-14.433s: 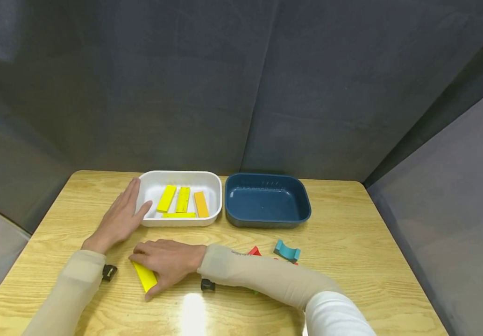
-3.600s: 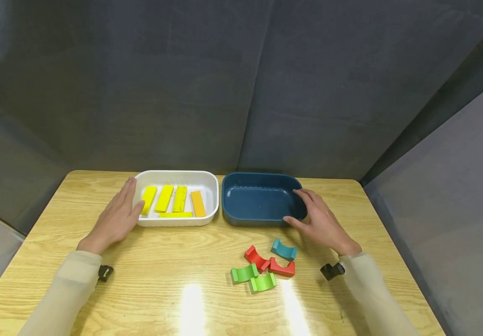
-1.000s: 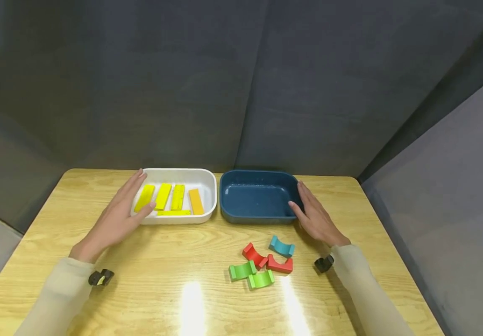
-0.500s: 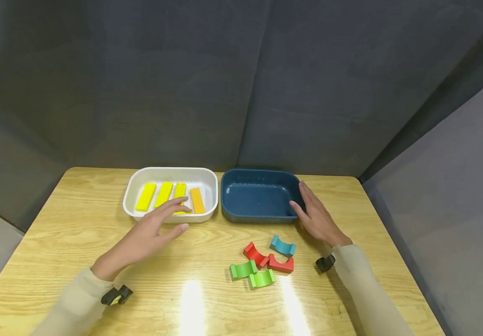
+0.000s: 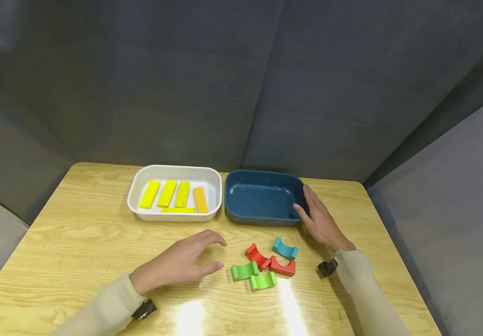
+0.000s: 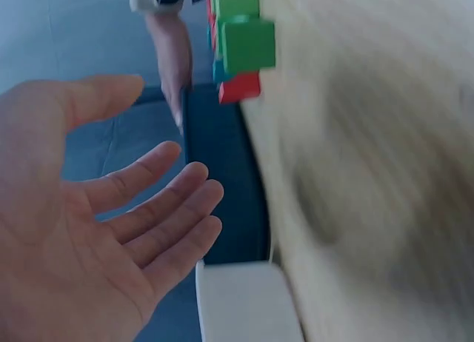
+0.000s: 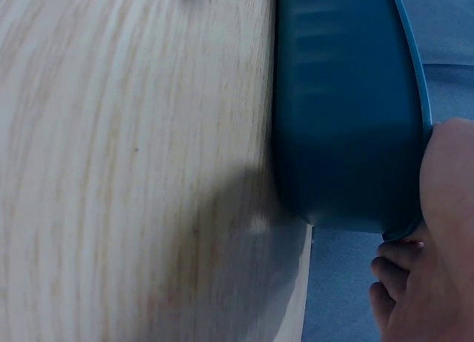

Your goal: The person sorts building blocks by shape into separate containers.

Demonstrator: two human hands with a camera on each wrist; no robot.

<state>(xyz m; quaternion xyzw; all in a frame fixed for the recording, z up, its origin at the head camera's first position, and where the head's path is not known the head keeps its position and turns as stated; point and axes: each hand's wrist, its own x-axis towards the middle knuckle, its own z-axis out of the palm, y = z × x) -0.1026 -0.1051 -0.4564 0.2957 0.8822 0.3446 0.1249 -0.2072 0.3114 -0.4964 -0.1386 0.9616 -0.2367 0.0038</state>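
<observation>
My left hand hovers over the wooden table with loosely spread fingers, holding nothing, just left of a cluster of arch-shaped blocks: two green, two red and one teal. In the left wrist view the green blocks and a red block sit ahead of the palm. My right hand rests with straight fingers against the right end of the dark blue tray. The right wrist view shows that tray's wall beside my fingers.
A white tray with several yellow flat blocks stands left of the blue tray at the back. Dark fabric walls enclose the table on three sides. A table edge runs along the right behind my right hand.
My left hand left the white tray's side and moved right and toward me, now beside the arch blocks. My right hand stays on the blue tray's right end.
</observation>
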